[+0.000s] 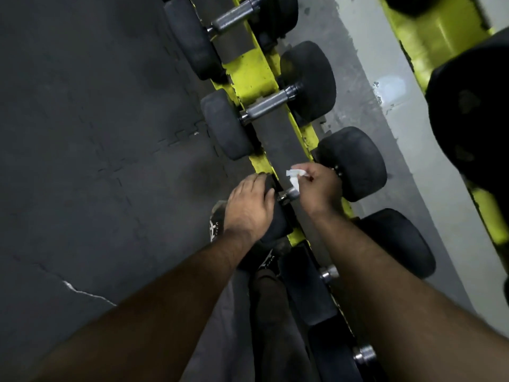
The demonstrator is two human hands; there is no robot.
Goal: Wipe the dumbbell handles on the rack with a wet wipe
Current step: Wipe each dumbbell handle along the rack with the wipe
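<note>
The dumbbell being cleaned sits across the yellow rack [256,70], and its handle [289,193] is the landmark for everything else here. That handle runs from lower left to upper right in the head view, crossing the rack's dark rail at an angle, with only a short bare stretch of metal showing near its lower-left collar. The right hand [319,188] lies directly over the upper-right part of the handle, fingers curled and pinching a white wet wipe [294,177] that drapes down onto the metal; it hides the rest of the bar. The left hand [250,208] lies just to the lower left of the handle, its fingers curved over the near weight head [275,221] and holding it. So both hands are clamped on something, a little apart, one at each side of the bare stretch. The far weight head [352,164] lies just beyond the right hand, up and to the right. Judging from this, the wiping stroke has to travel along the bar's long axis, and the right hand, already on it, is the one placed to make it while the left steadies the dumbbell against rolling. Other dumbbells further up the rack show bare handles.
</note>
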